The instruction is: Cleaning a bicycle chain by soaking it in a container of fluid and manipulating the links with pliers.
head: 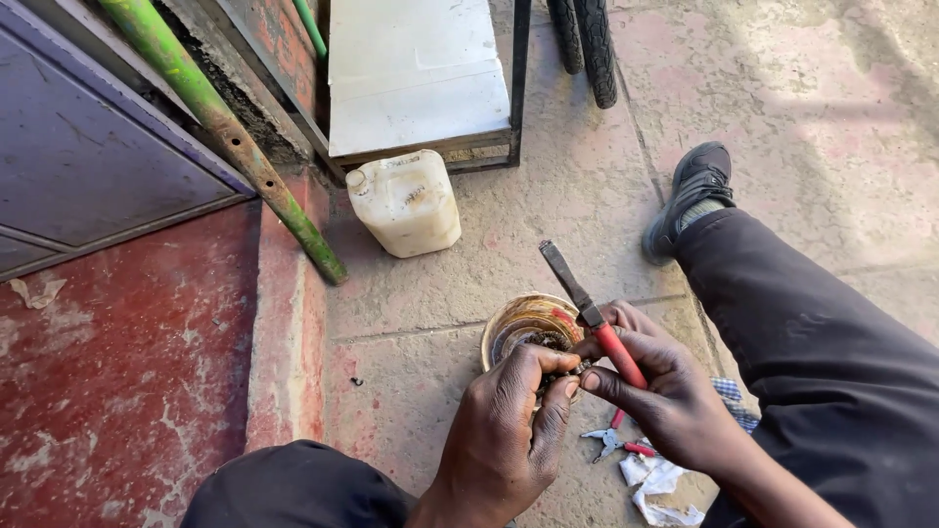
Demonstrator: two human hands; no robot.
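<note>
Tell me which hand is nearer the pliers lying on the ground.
Right. The right hand, holding a red-handled tool, hangs just above the pliers; the left hand sits farther off, beside them.

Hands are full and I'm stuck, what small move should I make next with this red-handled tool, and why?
Probably tilt the red-handled tool down toward the small dark part: the right hand holds it pointing away, while the left hand pinches the part over the round tin.

The tool (592,315) has a dull dark metal blade and a glossy red plastic grip, the round tin (528,328) is rusty, grimy metal, the jug (404,201) is matt, scuffed whitish plastic, and the ground (587,196) is rough, dusty concrete.
</note>
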